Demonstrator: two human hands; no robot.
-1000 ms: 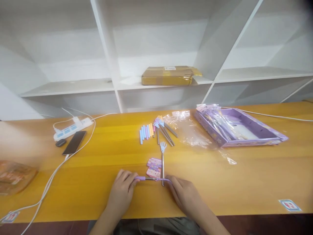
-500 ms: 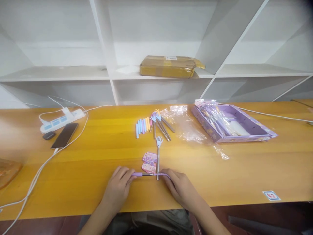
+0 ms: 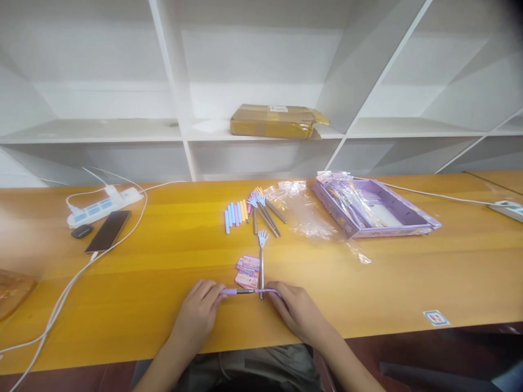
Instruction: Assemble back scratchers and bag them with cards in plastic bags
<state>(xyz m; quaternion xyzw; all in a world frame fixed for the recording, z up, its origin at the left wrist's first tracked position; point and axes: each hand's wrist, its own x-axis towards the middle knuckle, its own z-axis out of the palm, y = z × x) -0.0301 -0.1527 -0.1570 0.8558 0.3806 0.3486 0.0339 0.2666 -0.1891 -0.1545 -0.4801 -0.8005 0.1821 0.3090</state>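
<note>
While the L hand [image 3: 198,310], fingers curled nearly closed, grips the purple-handled rod [image 3: 243,292] by its handle, the R hand [image 3: 298,313], also curled in, has hold of its other end. Rod lies level btwn them, near the table's [image 3: 368,305] front edge, crossing the lower shaft of a blue-headed scratcher [image 3: 262,261]; can't tell if they touch. Pink/purple cards [image 3: 248,271] sit just L of that shaft; more scratchers [image 3: 269,218] & pastel tubes [image 3: 236,214] lie farther back.
</note>
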